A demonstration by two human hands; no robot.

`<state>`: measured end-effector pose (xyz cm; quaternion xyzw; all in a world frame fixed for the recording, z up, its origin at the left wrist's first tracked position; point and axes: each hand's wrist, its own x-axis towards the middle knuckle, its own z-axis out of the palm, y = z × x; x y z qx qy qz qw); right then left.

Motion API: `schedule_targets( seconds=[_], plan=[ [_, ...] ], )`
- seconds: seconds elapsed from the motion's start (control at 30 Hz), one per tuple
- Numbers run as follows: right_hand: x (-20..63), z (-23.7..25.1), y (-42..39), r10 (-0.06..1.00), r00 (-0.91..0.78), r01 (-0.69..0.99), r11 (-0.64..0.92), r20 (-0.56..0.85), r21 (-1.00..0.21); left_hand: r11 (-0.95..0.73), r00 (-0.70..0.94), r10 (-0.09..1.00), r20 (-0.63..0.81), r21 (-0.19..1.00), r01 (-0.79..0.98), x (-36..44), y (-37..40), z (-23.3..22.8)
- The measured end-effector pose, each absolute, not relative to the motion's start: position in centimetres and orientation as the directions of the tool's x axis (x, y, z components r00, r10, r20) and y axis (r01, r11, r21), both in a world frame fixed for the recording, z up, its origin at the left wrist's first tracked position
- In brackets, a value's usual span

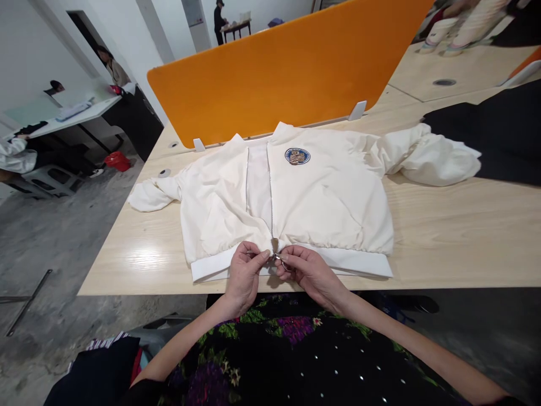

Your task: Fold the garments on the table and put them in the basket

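Head view: jacket [291, 197] flat on desk [443, 237], zip [269, 192] running straight away from hem; both hands at hem's mid, left hand [244, 276] pinching fabric, right hand [307, 272] w/ fingers [284, 260] clamped on zip pull [276, 257].

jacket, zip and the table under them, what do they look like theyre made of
Jacket: cream woven cloth, probably a light synthetic, going by its soft puffy wrinkles and matte look; the hem band looks ribbed knit. Zip: seems metal, its teeth glint silver. Table: pale wood-grain top with a slight sheen, likely laminate rather than solid wood.
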<state>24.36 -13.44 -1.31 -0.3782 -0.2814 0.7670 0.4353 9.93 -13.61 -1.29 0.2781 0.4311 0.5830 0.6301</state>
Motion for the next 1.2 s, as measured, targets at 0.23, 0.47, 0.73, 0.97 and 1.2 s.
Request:
schedule_targets(
  seconds=[0.23,0.47,0.73,0.97,1.2],
  plan=[
    [24.0,-1.4,-13.8,0.942,-0.243,-0.378,-0.31,-0.23,-0.872,0.204,-0.005,0.971,-0.238,0.841,-0.501,9.7,-13.6,-1.4],
    [24.4,-1.6,-13.9,0.974,-0.219,-0.091,-0.071,-0.05,-0.993,0.188,-0.025,0.972,-0.235,0.833,-0.521,9.9,-13.7,-1.3],
    [24.4,-1.4,-13.4,0.945,-0.296,-0.109,-0.179,-0.14,-0.978,0.07,-0.13,0.984,-0.121,0.936,-0.344,10.1,-13.6,-1.6],
    [24.2,-1.6,-13.1,0.926,-0.308,-0.295,-0.311,-0.218,-0.903,0.025,-0.096,0.995,-0.033,0.996,-0.088,9.6,-13.6,-2.5],
    [24.0,-1.9,-13.3,0.921,-0.3,-0.292,-0.338,-0.25,-0.895,-0.044,0.062,0.998,0.033,0.982,0.182,8.6,-13.5,-2.1]
  ],
)
